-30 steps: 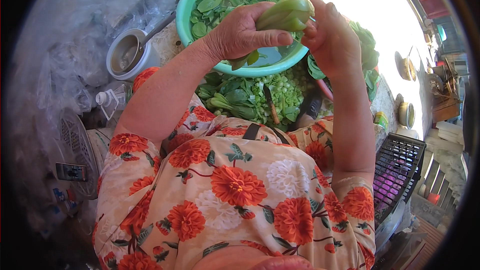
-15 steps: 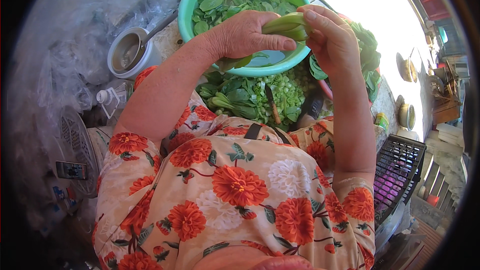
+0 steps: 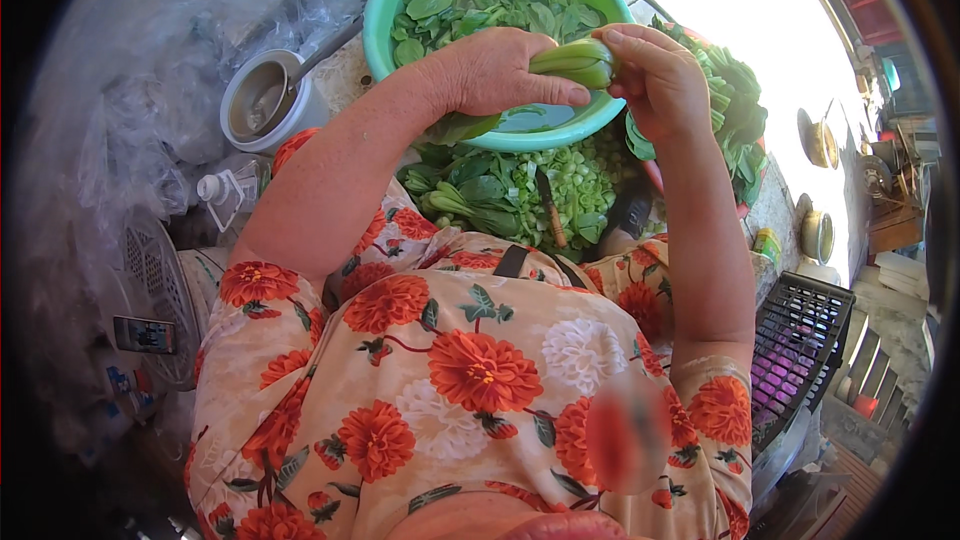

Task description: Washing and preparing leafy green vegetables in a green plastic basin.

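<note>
Head view, 1 frame. Both hands raised over the teal basin (image 3: 385,20), at its near rim.

Left hand (image 3: 495,70): palm down, fingers curled, thumb stretched right along the underside of a green stalk (image 3: 575,60). Fingers are pressed onto the stalk's left end, covering it; only the right part shows.

Right hand (image 3: 660,85): fingers bent over the top of the stalk, thumb side toward the left hand. Fingertips rest on the stalk's right end and upper face. Closed in a pinch, not spread.

Stalk position: horizontal, held between the 2 hands, gripped at both ends, its pale green middle exposed in the gap. It sits above the basin's near-right rim, clear of the water. Whether it is 1 piece or several leaves bunched, cannot tell.

Basin: holds loose green leaves floating in water; a patch of water shows just under the left thumb.

Below the basin, nearer the body: a heap of cut greens (image 3: 500,190), with a brown-handled knife (image 3: 548,210) lying on it, handle toward the person. More leafy greens (image 3: 735,105) are piled to the right of the right hand.

Left of the basin: a white pot (image 3: 262,105) with a ladle resting in it. Lower right: a black crate (image 3: 800,340).
</note>
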`<action>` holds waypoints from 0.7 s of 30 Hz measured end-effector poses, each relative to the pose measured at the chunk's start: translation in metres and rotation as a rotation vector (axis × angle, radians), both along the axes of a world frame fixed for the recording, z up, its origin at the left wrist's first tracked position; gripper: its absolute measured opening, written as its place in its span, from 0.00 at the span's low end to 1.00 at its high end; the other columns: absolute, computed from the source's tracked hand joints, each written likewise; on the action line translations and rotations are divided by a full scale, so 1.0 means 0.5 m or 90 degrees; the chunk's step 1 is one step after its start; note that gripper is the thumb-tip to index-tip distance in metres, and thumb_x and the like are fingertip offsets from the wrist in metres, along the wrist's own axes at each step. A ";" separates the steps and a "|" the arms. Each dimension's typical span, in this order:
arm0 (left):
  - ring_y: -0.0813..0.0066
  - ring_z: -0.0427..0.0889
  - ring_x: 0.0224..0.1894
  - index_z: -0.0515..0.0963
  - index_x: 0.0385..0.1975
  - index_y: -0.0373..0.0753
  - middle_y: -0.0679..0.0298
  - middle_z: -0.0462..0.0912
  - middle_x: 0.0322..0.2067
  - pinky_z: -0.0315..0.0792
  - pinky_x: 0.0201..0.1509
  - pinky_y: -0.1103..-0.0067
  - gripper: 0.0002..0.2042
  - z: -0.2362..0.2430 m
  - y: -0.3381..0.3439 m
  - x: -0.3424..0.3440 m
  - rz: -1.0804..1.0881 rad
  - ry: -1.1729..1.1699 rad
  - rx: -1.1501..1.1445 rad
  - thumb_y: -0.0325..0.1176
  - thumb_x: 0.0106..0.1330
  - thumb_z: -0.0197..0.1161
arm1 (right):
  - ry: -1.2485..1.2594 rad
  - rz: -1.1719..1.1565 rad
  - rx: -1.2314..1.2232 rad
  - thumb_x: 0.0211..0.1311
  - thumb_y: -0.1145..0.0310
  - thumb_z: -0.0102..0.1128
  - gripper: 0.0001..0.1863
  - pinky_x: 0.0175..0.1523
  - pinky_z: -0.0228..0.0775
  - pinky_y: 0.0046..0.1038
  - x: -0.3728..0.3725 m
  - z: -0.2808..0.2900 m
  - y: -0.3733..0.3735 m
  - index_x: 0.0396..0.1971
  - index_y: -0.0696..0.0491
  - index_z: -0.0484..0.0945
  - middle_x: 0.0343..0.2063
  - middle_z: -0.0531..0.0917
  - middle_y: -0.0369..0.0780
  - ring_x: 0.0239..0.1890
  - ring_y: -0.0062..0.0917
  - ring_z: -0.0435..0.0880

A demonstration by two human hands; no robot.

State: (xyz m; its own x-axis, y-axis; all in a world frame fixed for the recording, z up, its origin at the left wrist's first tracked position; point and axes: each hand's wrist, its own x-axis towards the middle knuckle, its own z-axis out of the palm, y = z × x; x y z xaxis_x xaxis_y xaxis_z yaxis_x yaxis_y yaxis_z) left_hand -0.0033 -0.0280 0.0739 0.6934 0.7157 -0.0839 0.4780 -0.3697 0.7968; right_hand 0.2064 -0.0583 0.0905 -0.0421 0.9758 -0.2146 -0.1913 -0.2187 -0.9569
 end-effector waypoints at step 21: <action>0.58 0.82 0.46 0.78 0.46 0.32 0.51 0.82 0.43 0.74 0.51 0.68 0.41 -0.016 -0.006 0.014 0.054 0.282 -0.043 0.72 0.56 0.51 | -0.626 0.012 0.341 0.52 0.70 0.65 0.05 0.37 0.73 0.30 -0.069 -0.037 -0.025 0.28 0.55 0.84 0.28 0.80 0.40 0.31 0.31 0.80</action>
